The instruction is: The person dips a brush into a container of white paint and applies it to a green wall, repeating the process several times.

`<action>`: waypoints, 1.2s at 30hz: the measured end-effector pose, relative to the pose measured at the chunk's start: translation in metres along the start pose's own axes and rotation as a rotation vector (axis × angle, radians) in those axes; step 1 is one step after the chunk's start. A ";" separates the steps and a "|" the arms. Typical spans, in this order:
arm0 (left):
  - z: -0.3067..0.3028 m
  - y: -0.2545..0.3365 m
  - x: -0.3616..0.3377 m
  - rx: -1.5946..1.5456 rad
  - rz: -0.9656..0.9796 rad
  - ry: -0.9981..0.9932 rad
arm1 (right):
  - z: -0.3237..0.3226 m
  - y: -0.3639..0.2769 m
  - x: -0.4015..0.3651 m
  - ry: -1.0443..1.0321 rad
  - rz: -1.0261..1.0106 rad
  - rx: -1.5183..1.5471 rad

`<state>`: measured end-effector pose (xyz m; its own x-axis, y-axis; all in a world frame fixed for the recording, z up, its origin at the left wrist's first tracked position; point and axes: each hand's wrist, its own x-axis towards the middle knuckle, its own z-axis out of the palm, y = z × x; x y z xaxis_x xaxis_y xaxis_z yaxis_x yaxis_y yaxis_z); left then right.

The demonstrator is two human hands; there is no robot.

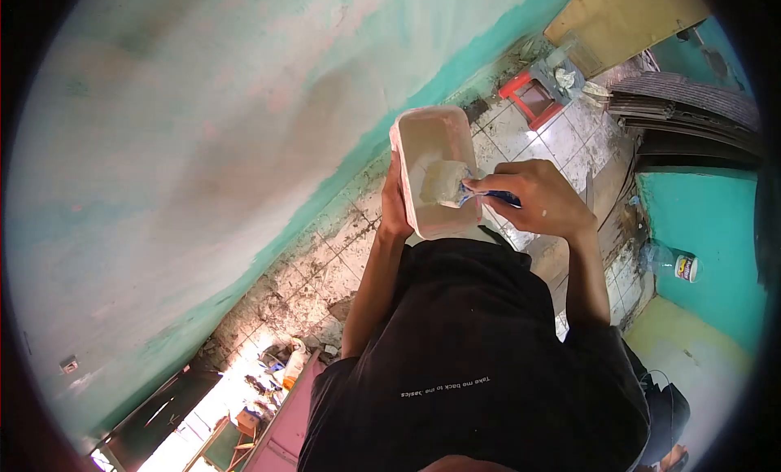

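Note:
My left hand (396, 202) is closed around the side of a pale pinkish plastic tub (396, 146), which is tilted in front of my chest. Inside the tub is a light greyish-beige liquid that looks like paint (431, 134). My right hand (543, 197) grips the blue handle of a wide paintbrush (446, 184). Its whitish, coated bristles are over the tub's interior, towards the right wall. The fingers of my left hand are partly hidden behind the tub.
A wall with patchy white over turquoise (244, 130) runs along the left. Dirty floor tiles (325, 260) lie below. A red stool (533, 100) stands at the far end, near stacked corrugated sheets (691, 106). A labelled container (686, 268) is at right; another person's foot (674, 457) shows lower right.

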<state>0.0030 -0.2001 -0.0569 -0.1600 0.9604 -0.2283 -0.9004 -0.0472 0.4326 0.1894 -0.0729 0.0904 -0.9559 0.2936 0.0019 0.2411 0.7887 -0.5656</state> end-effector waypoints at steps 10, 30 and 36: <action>0.015 0.000 0.011 -0.018 -0.048 -0.018 | 0.018 -0.003 -0.010 0.090 0.100 -0.065; -0.035 -0.008 0.017 -0.046 0.266 0.057 | 0.047 0.057 0.001 0.451 0.209 0.758; -0.042 0.006 0.041 0.061 0.355 -0.073 | -0.053 0.134 0.070 0.640 0.080 0.147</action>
<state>-0.0255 -0.1723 -0.1001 -0.4266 0.9044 0.0076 -0.7677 -0.3665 0.5256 0.1634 0.0824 0.0582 -0.6365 0.6475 0.4191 0.2387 0.6820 -0.6913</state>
